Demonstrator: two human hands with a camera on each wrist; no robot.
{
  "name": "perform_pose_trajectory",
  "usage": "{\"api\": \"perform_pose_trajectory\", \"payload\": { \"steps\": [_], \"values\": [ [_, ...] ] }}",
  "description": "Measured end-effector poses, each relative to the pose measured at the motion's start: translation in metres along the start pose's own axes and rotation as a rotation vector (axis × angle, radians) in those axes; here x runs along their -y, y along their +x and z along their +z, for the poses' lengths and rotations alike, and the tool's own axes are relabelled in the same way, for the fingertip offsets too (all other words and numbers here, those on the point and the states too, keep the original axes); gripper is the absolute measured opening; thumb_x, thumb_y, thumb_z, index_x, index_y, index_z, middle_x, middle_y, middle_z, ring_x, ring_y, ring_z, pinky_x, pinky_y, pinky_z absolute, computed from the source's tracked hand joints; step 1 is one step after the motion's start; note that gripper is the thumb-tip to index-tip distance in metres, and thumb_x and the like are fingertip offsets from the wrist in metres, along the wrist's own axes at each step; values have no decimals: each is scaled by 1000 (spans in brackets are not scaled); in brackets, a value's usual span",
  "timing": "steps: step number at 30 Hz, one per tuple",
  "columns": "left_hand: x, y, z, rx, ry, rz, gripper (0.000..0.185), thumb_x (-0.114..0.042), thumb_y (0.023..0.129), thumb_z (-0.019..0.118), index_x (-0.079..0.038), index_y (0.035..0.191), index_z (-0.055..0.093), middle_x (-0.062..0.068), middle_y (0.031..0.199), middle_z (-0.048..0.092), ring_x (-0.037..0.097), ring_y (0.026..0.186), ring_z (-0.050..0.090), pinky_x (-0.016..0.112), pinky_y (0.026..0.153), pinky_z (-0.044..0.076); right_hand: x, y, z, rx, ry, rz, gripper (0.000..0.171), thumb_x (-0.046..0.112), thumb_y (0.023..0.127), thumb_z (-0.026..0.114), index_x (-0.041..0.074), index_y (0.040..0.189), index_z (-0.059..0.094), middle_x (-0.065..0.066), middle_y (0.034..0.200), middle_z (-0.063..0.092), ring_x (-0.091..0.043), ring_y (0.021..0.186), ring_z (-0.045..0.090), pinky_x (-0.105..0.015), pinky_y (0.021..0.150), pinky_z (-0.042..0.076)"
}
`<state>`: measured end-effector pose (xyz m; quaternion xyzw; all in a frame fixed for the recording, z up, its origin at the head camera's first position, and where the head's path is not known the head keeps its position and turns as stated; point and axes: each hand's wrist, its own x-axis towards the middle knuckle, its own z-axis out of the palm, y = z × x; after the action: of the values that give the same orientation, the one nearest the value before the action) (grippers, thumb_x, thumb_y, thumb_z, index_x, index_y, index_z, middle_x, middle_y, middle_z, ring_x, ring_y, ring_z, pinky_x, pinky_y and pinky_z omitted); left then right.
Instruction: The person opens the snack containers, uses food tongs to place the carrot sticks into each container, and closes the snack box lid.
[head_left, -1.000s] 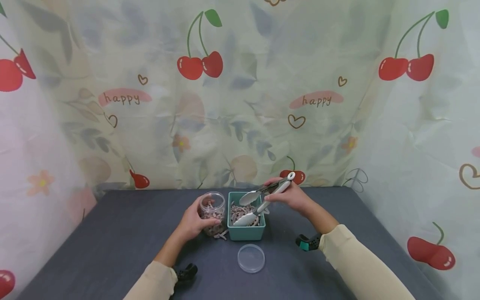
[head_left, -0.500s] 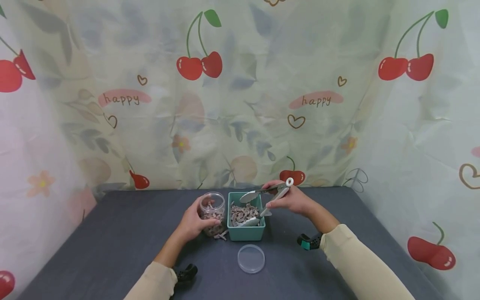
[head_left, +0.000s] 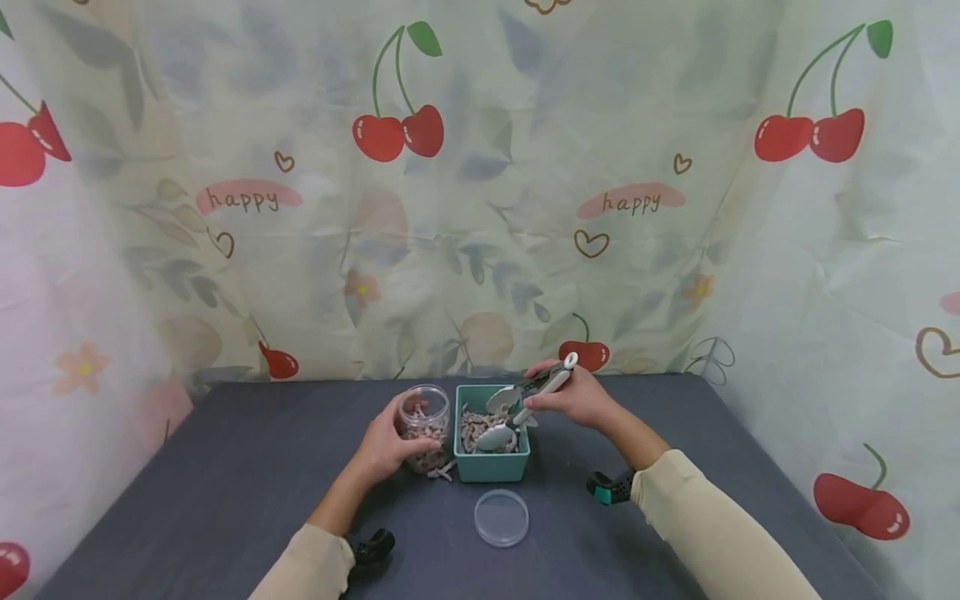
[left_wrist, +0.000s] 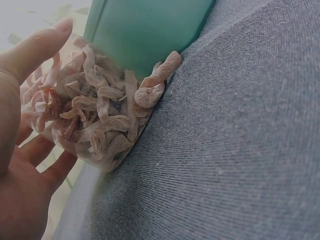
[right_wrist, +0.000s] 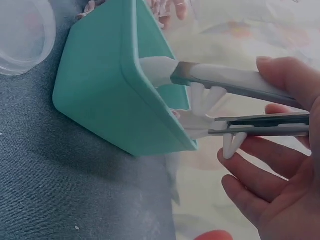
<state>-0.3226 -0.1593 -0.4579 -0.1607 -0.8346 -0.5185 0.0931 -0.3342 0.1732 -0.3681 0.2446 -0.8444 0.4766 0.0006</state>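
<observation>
My left hand [head_left: 401, 433] grips a clear jar [head_left: 424, 421] standing on the dark grey table [head_left: 247, 467]. The jar [left_wrist: 95, 125] holds pinkish-brown curly pieces. Right beside it stands a teal box [head_left: 491, 462] filled with the same pieces. My right hand [head_left: 558, 392] holds white-tipped tongs [head_left: 517, 400] by the handles. Their spoon-shaped tips reach down into the box, a small gap between them. In the right wrist view the tongs [right_wrist: 235, 82] cross the teal box's [right_wrist: 110, 100] rim. I cannot tell whether any pieces are caught between the tips.
A clear round lid [head_left: 501, 517] lies flat on the table in front of the box. A few loose pieces [head_left: 442, 471] lie by the jar's base. A cherry-print curtain [head_left: 480, 208] closes the back and sides.
The tongs' arms have drawn closer together and the tips have dipped into the box. My right hand has shifted slightly left. The left hand and jar have stayed put.
</observation>
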Motion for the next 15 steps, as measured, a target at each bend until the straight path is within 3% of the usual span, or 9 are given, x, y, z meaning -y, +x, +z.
{"api": "perform_pose_trajectory", "payload": {
  "steps": [7,15],
  "values": [
    [0,0,0,3,4,-22,85,-23,71,88,-15,143,43,6,130,59,22,109,57,41,88,45,1,1,7,-69,-1,35,39,19,82,79,3,115,65,-13,101,67,-23,82,61,-37,71,49],
    [-1,0,0,5,11,-19,85,-23,72,88,-14,143,43,6,130,59,22,109,57,42,88,45,3,4,16,-160,-31,61,31,21,82,80,8,107,69,-6,96,69,-20,77,62,-35,67,49]
  ]
}}
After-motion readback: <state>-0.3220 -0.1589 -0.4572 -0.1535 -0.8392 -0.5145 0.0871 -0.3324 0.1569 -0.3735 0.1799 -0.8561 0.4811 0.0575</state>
